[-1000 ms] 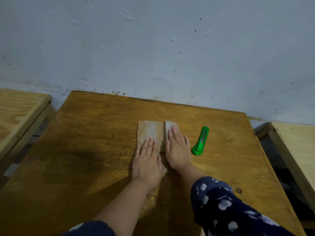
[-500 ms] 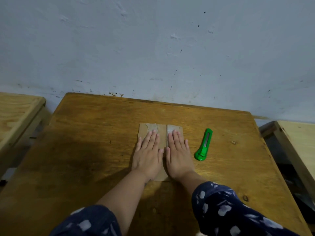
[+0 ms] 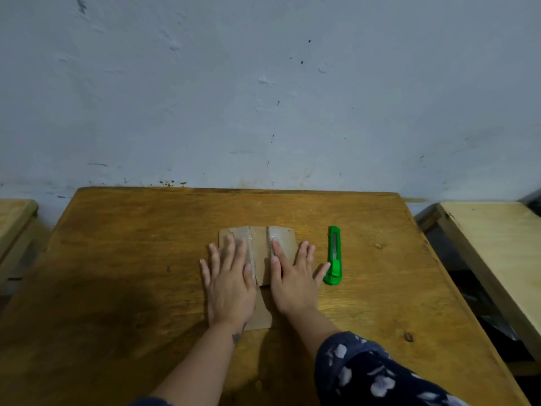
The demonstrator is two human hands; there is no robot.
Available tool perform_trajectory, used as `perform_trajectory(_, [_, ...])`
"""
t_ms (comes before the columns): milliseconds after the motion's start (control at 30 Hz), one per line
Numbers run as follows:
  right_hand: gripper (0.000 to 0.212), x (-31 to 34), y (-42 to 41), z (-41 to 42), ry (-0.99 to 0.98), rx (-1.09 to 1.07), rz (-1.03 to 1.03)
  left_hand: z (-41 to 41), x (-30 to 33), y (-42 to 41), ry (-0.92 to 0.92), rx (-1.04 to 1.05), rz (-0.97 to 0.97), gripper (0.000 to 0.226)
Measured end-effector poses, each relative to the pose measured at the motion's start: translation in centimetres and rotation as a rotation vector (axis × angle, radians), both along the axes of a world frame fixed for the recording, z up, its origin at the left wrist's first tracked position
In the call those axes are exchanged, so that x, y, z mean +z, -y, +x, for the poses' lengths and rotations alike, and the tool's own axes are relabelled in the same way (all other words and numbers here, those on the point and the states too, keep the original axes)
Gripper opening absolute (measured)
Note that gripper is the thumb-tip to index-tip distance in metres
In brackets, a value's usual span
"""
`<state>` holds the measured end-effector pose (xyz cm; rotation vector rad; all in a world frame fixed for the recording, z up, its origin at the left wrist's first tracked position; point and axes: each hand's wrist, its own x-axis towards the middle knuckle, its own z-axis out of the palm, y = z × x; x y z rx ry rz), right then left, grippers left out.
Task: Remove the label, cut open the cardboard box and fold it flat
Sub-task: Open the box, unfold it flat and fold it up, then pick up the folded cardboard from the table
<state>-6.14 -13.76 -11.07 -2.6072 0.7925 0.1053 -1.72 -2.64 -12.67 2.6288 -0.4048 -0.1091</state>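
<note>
A small brown cardboard box (image 3: 258, 247) lies flattened in the middle of the wooden table (image 3: 131, 259), with clear tape strips along its top flaps. My left hand (image 3: 229, 284) presses flat on its left half, fingers spread. My right hand (image 3: 294, 281) presses flat on its right half, fingers spread too. Neither hand grips anything. A green utility knife (image 3: 333, 254) lies on the table just right of my right hand, its little finger close to the knife's near end. Much of the box is hidden under my palms.
A grey-blue wall (image 3: 263, 98) rises right behind the table's far edge. A paler wooden table (image 3: 491, 253) stands to the right across a dark gap, and another (image 3: 13, 221) to the left.
My hands have slid apart and back toward me on the cardboard, fingers now spread wider. The view has shifted so the table sits lower and squarer.
</note>
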Motion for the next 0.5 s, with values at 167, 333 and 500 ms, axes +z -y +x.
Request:
perform_trajectory(167, [0.041,2.9,-1.2,0.5,0.230,-0.156,0.348,-0.1,-0.1,0.3,-0.035,0.166,-0.050,0.058])
perform_trajectory(333, [0.053,6.5,-2.6,-0.3,0.339,-0.134,0.338,-0.6,0.3,-1.0,-0.078,0.201,-0.239,0.050])
perform_trajectory(500, [0.061,9.1,-1.9,-2.6,0.186,-0.326,0.498,-4.6,2.8,-0.2,-0.210,0.349,-0.566,0.041])
